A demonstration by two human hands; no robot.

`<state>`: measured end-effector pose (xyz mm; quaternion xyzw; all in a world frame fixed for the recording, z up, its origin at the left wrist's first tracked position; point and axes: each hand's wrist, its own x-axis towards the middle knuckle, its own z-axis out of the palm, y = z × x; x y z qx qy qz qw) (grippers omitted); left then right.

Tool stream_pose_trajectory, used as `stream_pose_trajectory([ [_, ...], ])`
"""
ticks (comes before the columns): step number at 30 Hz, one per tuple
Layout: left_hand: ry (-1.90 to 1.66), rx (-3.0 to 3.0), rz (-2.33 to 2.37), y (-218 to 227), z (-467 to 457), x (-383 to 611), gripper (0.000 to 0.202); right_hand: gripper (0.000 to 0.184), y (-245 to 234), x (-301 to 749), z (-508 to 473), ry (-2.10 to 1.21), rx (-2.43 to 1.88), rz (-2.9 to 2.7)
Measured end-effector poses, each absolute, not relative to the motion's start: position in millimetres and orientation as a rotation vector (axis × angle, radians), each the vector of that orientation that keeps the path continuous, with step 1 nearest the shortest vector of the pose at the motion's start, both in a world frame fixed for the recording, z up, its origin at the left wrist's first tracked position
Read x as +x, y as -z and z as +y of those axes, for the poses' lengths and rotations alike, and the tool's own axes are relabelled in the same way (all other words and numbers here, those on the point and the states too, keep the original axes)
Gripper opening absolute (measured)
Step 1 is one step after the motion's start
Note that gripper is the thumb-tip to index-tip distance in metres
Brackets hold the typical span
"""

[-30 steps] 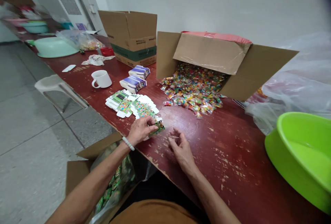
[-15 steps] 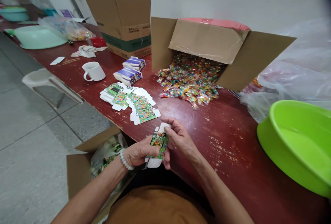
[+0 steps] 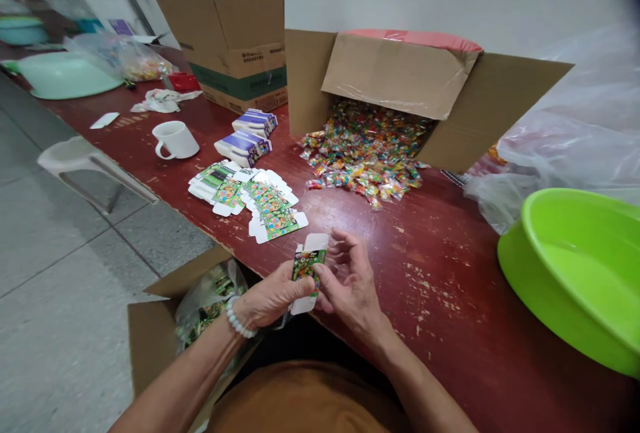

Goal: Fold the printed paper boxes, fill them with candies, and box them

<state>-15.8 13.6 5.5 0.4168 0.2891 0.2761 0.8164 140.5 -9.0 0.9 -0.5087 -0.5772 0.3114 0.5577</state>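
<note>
A small green printed carton with white end flaps stands out at top and bottom, held over the table's front edge. My left hand, with a beaded bracelet at the wrist, is closed on its left side, thumb across the front. My right hand grips the carton's right edge with the thumb on its face; the upper fingers are spread away from it, and the lower fingertips are partly hidden behind. Just beyond lie flattened green cartons, overlapping in a fan. Wrapped candies spill from an open cardboard box farther back.
A white mug and purple-and-white carton bundles stand left of centre. A taller cardboard box is behind them. The green basin occupies the right side. Below the table edge, an open box holds bagged green packs.
My right hand has shifted its thumb from the carton's top flap down to its right edge, and its upper fingers have spread. The top flap now stands up. My left hand keeps its hold.
</note>
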Motion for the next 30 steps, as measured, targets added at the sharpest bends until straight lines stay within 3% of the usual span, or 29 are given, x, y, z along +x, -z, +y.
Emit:
stream_pose_trajectory([
  [3, -0.577, 0.896, 0.617, -1.9, 11.5, -17.0, 0.049, 0.030, -7.6, 147.3, -9.7, -0.337, -1.248, -1.693],
  [9, -0.410, 0.999, 0.595, 5.1, 11.7, -24.0, 0.053, 0.018, -17.1, 161.9, -5.1, -0.374, -1.165, -1.978],
  [23, -0.174, 0.964, 0.482, 4.6, 21.4, -20.9, 0.065, 0.008, -21.4, 180.0, -1.7, -1.177, -1.064, -1.850],
  [30, -0.068, 0.818, 0.503, -1.2, 21.7, -17.4, 0.041, 0.033, -10.3, 184.7, 9.7, -1.831, -0.926, -1.448],
])
